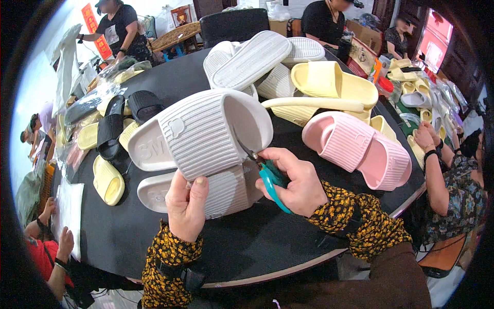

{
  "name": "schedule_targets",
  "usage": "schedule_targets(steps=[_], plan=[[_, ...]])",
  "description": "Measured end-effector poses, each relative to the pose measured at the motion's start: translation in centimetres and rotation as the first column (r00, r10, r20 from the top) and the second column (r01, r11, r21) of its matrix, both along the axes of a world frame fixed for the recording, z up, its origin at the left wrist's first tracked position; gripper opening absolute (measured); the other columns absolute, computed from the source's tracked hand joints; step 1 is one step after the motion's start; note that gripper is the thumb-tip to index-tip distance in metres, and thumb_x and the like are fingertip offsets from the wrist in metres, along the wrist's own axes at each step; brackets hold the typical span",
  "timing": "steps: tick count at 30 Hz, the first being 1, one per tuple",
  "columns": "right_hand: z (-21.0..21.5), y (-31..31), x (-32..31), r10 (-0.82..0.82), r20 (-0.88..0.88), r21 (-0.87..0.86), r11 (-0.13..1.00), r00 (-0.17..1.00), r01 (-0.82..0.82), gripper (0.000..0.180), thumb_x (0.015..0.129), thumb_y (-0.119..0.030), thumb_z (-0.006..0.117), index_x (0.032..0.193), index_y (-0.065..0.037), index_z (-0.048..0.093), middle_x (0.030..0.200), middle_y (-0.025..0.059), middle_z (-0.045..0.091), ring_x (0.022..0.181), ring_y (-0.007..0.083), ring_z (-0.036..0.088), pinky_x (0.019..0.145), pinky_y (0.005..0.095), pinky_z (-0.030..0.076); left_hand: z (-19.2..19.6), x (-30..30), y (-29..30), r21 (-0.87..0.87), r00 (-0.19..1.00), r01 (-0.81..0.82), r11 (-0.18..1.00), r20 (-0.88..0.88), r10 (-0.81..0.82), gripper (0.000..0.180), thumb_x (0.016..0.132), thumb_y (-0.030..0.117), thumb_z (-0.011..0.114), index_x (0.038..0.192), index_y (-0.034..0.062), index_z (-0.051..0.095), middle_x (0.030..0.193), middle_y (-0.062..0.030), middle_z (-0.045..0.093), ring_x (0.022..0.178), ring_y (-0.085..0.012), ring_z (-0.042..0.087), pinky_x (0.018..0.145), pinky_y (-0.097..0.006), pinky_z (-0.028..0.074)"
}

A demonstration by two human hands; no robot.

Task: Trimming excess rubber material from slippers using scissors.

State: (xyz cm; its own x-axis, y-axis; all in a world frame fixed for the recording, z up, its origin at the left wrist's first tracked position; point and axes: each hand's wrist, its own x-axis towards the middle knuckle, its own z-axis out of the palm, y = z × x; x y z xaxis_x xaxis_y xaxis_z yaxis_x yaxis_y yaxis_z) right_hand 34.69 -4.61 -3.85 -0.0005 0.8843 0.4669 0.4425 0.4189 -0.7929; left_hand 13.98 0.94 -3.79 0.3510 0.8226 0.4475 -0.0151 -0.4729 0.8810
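My left hand (186, 206) grips a light grey slide slipper (203, 136) by the lower edge of its ribbed strap, thumb in front. The slipper is tilted, its sole edge toward the upper side. A second grey slipper (224, 193) lies beneath it on the table, partly covered. My right hand (298, 180) is closed around small scissors (272, 189) with teal handles. Their dark blades reach the edge of the held slipper's strap, by the foot opening; the tips are hard to make out. To the right of my right hand lies a pair of pink slippers (355, 149).
The slippers lie on a black table (118, 237). Behind are stacked white slippers (252, 59) and yellow slippers (334, 85); black slippers (110, 134) and a yellow one (108, 180) lie left. Co-workers sit around, one close right (447, 180), one lower left (49, 252).
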Motion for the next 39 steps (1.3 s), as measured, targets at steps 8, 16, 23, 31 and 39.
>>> schedule_targets(steps=[8, 16, 23, 31, 39], plan=[[0.8, -0.2, 0.2, 0.023, -0.093, -0.034, 0.999, 0.995, -0.027, 0.045, 0.075, -0.011, 0.067, 0.114, 0.000, 0.047, 0.089, 0.0110, 0.061, 0.076, 0.0148, 0.060, 0.068, 0.0270, 0.048, -0.5, 0.0, 0.0, -0.025, 1.000, -0.027, 0.999, 0.001, 0.027, 0.033, 0.093, 0.013, 0.045, 0.121, -0.0039, 0.045, 0.111, -0.0079, 0.055, 0.100, -0.0117, 0.049, 0.088, -0.025, 0.037], [1.1, -0.4, 0.1, -0.003, -0.030, -0.068, 0.998, 1.000, 0.001, 0.048, 0.074, -0.011, 0.070, 0.115, -0.001, 0.047, 0.092, 0.0105, 0.060, 0.077, 0.0120, 0.059, 0.068, 0.0263, 0.049, -0.8, -0.3, -0.1, 0.039, 0.995, -0.049, 0.998, -0.081, 0.052, 0.035, 0.093, 0.014, 0.045, 0.123, -0.0041, 0.042, 0.116, -0.0109, 0.053, 0.105, -0.0157, 0.049, 0.092, -0.029, 0.036], [0.8, -0.2, 0.3, -0.005, -0.025, 0.007, 1.000, 1.000, 0.006, 0.046, 0.075, -0.011, 0.069, 0.113, -0.001, 0.047, 0.085, 0.0101, 0.060, 0.072, 0.0117, 0.060, 0.065, 0.0259, 0.048, -0.2, -0.1, -0.6, 0.071, 0.982, -0.060, 0.996, -0.173, 0.072, 0.035, 0.094, 0.015, 0.044, 0.122, -0.0042, 0.042, 0.116, -0.0112, 0.053, 0.107, -0.0166, 0.048, 0.093, -0.029, 0.035], [0.7, -0.2, 0.3, 0.021, -0.102, -0.010, 1.000, 0.995, -0.022, 0.044, 0.076, -0.009, 0.068, 0.113, 0.001, 0.046, 0.080, 0.0088, 0.059, 0.069, 0.0106, 0.059, 0.062, 0.0248, 0.047, -0.4, -0.2, -0.7, 0.097, 0.982, -0.056, 0.994, -0.175, 0.073, 0.032, 0.093, 0.014, 0.044, 0.120, -0.0040, 0.044, 0.114, -0.0113, 0.054, 0.105, -0.0167, 0.049, 0.093, -0.029, 0.035], [0.9, -0.2, 0.3, -0.005, -0.089, 0.021, 1.000, 0.996, 0.007, 0.043, 0.075, -0.016, 0.067, 0.110, -0.003, 0.046, 0.082, 0.0153, 0.061, 0.072, 0.0228, 0.065, 0.063, 0.0320, 0.050, -0.9, 0.3, -0.4, 0.168, 0.983, -0.130, 0.977, -0.110, 0.149, 0.025, 0.091, 0.012, 0.049, 0.111, -0.0034, 0.051, 0.095, -0.0095, 0.060, 0.088, -0.0132, 0.054, 0.079, -0.025, 0.041]])
